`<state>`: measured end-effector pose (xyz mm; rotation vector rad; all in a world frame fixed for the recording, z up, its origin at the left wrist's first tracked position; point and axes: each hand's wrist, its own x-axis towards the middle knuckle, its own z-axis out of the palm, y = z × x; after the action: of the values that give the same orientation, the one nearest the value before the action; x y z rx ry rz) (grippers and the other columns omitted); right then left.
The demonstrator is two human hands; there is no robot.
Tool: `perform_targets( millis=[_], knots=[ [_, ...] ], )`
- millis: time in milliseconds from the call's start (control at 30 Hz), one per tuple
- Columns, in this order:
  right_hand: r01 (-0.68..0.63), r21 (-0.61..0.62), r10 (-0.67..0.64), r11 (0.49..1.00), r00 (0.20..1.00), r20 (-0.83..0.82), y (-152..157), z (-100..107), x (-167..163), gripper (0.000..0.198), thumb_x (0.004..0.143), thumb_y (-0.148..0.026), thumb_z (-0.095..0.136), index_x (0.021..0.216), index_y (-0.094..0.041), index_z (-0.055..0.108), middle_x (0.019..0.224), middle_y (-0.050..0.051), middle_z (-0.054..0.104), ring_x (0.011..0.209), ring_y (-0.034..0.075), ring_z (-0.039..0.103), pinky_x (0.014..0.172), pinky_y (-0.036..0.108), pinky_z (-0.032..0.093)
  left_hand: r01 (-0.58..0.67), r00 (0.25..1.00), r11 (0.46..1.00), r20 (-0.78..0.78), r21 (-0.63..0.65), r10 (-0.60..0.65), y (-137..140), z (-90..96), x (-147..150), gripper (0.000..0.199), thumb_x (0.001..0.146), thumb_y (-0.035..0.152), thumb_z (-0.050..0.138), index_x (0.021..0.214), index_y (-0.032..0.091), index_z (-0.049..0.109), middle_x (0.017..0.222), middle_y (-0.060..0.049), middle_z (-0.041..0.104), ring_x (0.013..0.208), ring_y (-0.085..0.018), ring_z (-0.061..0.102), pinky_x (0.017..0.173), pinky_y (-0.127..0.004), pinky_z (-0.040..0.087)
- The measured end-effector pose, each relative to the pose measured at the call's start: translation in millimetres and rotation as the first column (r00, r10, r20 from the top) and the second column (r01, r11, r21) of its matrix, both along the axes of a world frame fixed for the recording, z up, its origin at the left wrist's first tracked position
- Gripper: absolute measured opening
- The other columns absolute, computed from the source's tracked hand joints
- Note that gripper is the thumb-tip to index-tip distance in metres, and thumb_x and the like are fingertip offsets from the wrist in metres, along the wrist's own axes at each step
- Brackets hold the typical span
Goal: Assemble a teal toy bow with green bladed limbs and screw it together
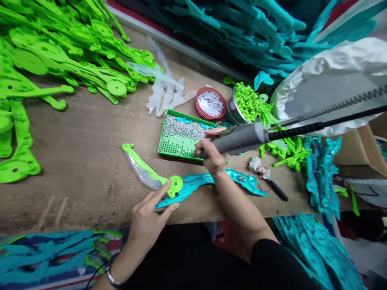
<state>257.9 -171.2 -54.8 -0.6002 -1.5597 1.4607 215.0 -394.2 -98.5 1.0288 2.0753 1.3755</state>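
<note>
A brown surface (96, 129) spans the view. Behind it rises a heap of turquoise parts (236, 32); green parts (60, 60) cover its far left. A long turquoise piece (190, 185) lies near the front edge, passing beneath the right wrist. The right hand (215, 155) has its fingers wrapped round a gray power tool (242, 139). The left hand (146, 215) pinches the turquoise piece's left end, fingers nearly closed. The green tray (175, 155) bears small metal parts. A curved green piece (145, 164) overlaps the turquoise one, its round disc (177, 179) beside the left index fingertip.
</note>
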Motion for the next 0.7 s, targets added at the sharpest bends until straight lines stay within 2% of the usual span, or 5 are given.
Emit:
perform_targets(
  millis=[167, 400, 500, 600, 700],
  knots=[
    [0.021, -0.014, -0.02, 1.0, 0.999, 0.032, 0, 1, -2, 0.026, 0.077, -0.039, 0.072, 0.087, -0.023, 0.054, 0.051, -0.009, 0.052, 0.04, 0.01, 0.05, 0.045, 0.026, 0.047, 0.01, 1.0, 1.0, -0.005, -0.01, -0.01, -1, -1.8, 0, 0.058, 0.081, 0.03, 0.077, 0.137, 0.031, 0.06, 0.107, -0.001, 0.074, 0.082, -0.014, 0.074, 0.073, -0.02, 0.063],
    [-0.085, -0.002, 0.085, 0.996, 0.996, 0.005, 1, 1, -3, 0.024, 0.079, -0.033, 0.071, 0.092, -0.023, 0.055, 0.053, -0.01, 0.053, 0.04, 0.009, 0.051, 0.044, 0.025, 0.046, 0.011, 1.0, 1.0, 0.007, 0.008, -0.011, -1, 1.9, 0, 0.059, 0.081, 0.027, 0.078, 0.137, 0.031, 0.06, 0.108, -0.002, 0.074, 0.078, -0.013, 0.073, 0.069, -0.02, 0.064],
    [-0.063, 0.022, 0.063, 0.998, 0.998, -0.004, 0, 12, -2, 0.023, 0.08, -0.031, 0.071, 0.093, -0.024, 0.055, 0.054, -0.009, 0.054, 0.042, 0.01, 0.053, 0.046, 0.026, 0.047, 0.013, 0.998, 0.999, 0.067, 0.037, -0.015, 1, 4.0, 1, 0.059, 0.081, 0.024, 0.077, 0.137, 0.031, 0.06, 0.113, -0.003, 0.072, 0.079, -0.012, 0.073, 0.069, -0.019, 0.064],
    [-0.048, 0.098, 0.056, 0.994, 0.995, -0.08, -8, 33, -7, 0.024, 0.08, -0.034, 0.07, 0.095, -0.026, 0.054, 0.054, -0.009, 0.052, 0.041, 0.009, 0.051, 0.045, 0.025, 0.046, 0.015, 0.993, 0.999, 0.116, 0.049, -0.021, 1, 5.1, 2, 0.058, 0.081, 0.021, 0.076, 0.136, 0.029, 0.06, 0.114, -0.004, 0.072, 0.083, -0.013, 0.073, 0.071, -0.021, 0.064],
    [-0.115, 0.133, 0.131, 0.984, 0.984, -0.117, -25, 46, -25, 0.023, 0.081, -0.036, 0.07, 0.095, -0.028, 0.053, 0.059, -0.009, 0.051, 0.042, 0.009, 0.051, 0.047, 0.026, 0.047, 0.019, 0.992, 0.999, 0.122, 0.032, -0.022, 1, 5.6, 1, 0.058, 0.079, 0.017, 0.076, 0.135, 0.026, 0.061, 0.108, -0.005, 0.073, 0.081, -0.014, 0.072, 0.071, -0.023, 0.064]
  ],
)
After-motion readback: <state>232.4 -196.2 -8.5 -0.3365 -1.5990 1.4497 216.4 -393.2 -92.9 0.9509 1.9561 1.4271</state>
